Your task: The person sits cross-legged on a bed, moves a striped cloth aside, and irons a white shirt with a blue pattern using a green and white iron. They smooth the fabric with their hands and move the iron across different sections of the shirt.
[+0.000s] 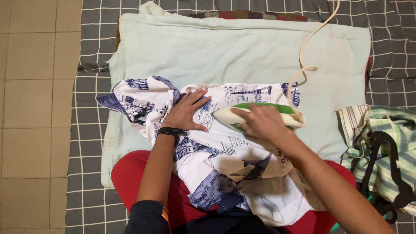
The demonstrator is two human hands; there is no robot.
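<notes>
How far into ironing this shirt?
Early to midway. Right hand grips the iron on the shirt; left hand presses the cloth flat beside it. Near half still lies crumpled over the lap. Striped clothes and hangers wait at right.

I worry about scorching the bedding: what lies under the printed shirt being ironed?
Under the printed shirt lies a pale green cloth spread over a grey checked sheet; its near part drapes a red-clad lap. The cloth beneath the iron is hidden.
</notes>
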